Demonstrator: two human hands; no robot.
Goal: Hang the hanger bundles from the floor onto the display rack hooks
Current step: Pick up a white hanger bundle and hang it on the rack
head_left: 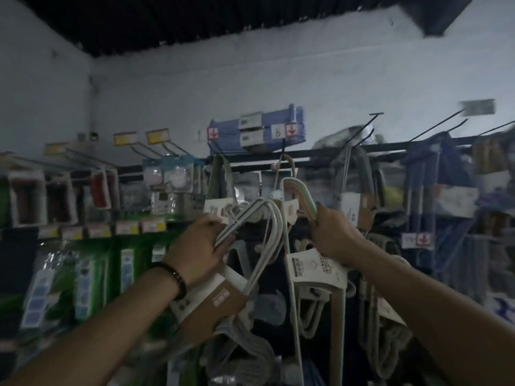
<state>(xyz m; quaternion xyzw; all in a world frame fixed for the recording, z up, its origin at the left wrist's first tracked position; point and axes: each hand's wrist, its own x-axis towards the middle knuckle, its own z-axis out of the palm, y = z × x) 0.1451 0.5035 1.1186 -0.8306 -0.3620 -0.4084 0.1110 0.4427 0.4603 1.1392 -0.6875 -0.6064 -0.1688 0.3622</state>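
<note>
Though other bundles (359, 174) already hang on the display rack (390, 147) at centre right, the left hand (199, 246) grips a white hanger bundle (259, 218) and the right hand (334, 238) a pastel hanger bundle (302, 196), neither apparently hooked yet.

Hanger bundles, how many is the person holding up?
2. A white hanger bundle is gripped in the left hand, and a pastel-hooked hanger bundle in the right hand. More bundles hang on the rack behind, too blurry to count.
</note>
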